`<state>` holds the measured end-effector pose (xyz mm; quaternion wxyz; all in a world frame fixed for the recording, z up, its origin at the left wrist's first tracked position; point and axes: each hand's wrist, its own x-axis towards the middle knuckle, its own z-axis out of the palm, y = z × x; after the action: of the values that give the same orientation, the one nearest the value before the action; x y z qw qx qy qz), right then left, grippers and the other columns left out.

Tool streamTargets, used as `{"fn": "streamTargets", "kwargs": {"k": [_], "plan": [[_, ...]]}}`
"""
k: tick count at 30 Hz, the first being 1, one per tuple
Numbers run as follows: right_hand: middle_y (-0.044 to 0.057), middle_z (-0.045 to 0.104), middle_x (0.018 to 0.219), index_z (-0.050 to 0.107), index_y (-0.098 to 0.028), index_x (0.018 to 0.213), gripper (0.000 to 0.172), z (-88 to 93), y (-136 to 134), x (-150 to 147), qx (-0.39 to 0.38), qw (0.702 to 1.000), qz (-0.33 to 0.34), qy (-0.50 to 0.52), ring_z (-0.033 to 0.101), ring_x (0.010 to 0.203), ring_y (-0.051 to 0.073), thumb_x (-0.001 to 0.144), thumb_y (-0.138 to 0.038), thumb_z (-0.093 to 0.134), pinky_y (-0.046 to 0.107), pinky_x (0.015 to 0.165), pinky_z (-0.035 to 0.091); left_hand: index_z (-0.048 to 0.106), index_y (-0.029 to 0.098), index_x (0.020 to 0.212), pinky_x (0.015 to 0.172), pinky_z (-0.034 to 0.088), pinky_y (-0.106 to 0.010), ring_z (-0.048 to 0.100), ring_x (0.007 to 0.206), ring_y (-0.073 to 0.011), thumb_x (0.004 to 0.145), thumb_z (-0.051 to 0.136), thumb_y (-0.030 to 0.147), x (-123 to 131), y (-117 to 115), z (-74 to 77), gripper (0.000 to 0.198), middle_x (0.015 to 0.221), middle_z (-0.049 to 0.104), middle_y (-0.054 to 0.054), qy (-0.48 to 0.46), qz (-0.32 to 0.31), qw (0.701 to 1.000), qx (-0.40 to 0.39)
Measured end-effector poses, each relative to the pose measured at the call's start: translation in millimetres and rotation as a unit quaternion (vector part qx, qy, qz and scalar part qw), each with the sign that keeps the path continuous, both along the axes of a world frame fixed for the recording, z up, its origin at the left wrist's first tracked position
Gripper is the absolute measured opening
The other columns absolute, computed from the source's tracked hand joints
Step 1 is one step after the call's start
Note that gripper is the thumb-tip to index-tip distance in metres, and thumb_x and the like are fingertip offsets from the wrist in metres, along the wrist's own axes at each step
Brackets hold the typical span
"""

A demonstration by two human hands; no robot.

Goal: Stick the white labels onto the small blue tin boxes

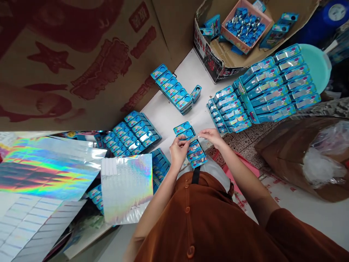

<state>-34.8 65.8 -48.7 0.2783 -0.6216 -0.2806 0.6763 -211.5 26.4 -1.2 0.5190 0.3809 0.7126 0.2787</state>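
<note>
Between my two hands a small, narrow clear-looking sticker strip (194,138) is stretched just above a row of small blue boxes (196,154). My left hand (179,150) pinches one end of it, its fingers over the row's left side. At the other end, the fingertips of my right hand (212,137) are pressed together on the strip. The boxes nearest my body carry shiny strips on their faces, while the farthest box shows a round blue circle. My left fingers hide part of the row's middle.
Blue box groups stand at the left (132,133), back (173,87) and right (261,87). A silvery holographic sheet (127,189) lies left of my arm. An open carton (209,60) holds a pink tray (247,43) of small blue-and-silver pieces. A large printed carton (81,65) walls the far left.
</note>
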Motion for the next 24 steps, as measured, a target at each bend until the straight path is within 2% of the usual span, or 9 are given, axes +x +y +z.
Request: {"fn": "streamTargets", "kwargs": {"k": [6, 12, 17, 19, 22, 24], "plan": [[0.000, 0.069, 0.066, 0.072, -0.018, 0.067, 0.027, -9.3, 4, 2, -0.019, 0.999, 0.029, 0.037, 0.051, 0.059, 0.010, 0.050, -0.038, 0.079, 0.023, 0.054, 0.036, 0.051, 0.020, 0.095, 0.054, 0.038, -0.020, 0.057, 0.055, -0.0113, 0.072, 0.067, 0.037, -2, 3, -3.3, 0.032, 0.070, 0.068, 0.001, -0.002, 0.009, 1.000, -0.003], [0.001, 0.069, 0.067, 0.072, -0.018, 0.068, 0.028, -17.2, 2, -4, -0.048, 0.995, 0.045, 0.077, 0.053, 0.060, 0.010, 0.050, -0.038, 0.079, 0.022, 0.055, 0.036, 0.049, 0.021, 0.090, 0.056, 0.040, -0.021, 0.057, 0.055, -0.0112, 0.071, 0.067, 0.034, -2, 5, -1.5, 0.030, 0.068, 0.068, 0.002, 0.035, 0.003, 0.999, -0.010], [0.000, 0.068, 0.068, 0.070, -0.017, 0.071, 0.030, -23.8, 3, -5, -0.029, 0.994, 0.064, 0.082, 0.055, 0.063, 0.011, 0.052, -0.039, 0.077, 0.023, 0.058, 0.037, 0.049, 0.021, 0.090, 0.059, 0.042, -0.022, 0.059, 0.057, -0.0128, 0.070, 0.067, 0.035, -2, 4, -3.1, 0.029, 0.069, 0.069, 0.001, 0.045, -0.001, 0.999, -0.013], [-0.002, 0.065, 0.066, 0.067, -0.018, 0.077, 0.037, -25.9, 4, -3, -0.022, 0.997, 0.058, 0.043, 0.055, 0.063, 0.012, 0.049, -0.038, 0.079, 0.023, 0.059, 0.038, 0.049, 0.022, 0.090, 0.059, 0.043, -0.022, 0.060, 0.057, -0.0132, 0.071, 0.066, 0.036, -2, 3, -4.5, 0.030, 0.070, 0.069, 0.001, 0.040, -0.002, 0.999, -0.007], [-0.007, 0.058, 0.062, 0.060, -0.022, 0.089, 0.055, -27.0, 4, -2, -0.004, 0.997, 0.020, -0.076, 0.052, 0.059, 0.011, 0.042, -0.037, 0.083, 0.023, 0.059, 0.037, 0.048, 0.022, 0.091, 0.059, 0.044, -0.022, 0.061, 0.058, -0.0135, 0.072, 0.066, 0.036, -2, 3, -5.4, 0.030, 0.070, 0.069, 0.001, 0.038, -0.004, 0.999, -0.002], [-0.008, 0.055, 0.061, 0.058, -0.022, 0.092, 0.053, -25.9, 1, -5, 0.021, 0.994, 0.001, -0.109, 0.050, 0.057, 0.011, 0.050, -0.044, 0.080, 0.023, 0.058, 0.037, 0.048, 0.022, 0.091, 0.059, 0.044, -0.022, 0.061, 0.059, -0.0134, 0.072, 0.066, 0.035, -1, 3, -4.5, 0.029, 0.071, 0.069, 0.001, 0.048, -0.007, 0.999, -0.001]]}}
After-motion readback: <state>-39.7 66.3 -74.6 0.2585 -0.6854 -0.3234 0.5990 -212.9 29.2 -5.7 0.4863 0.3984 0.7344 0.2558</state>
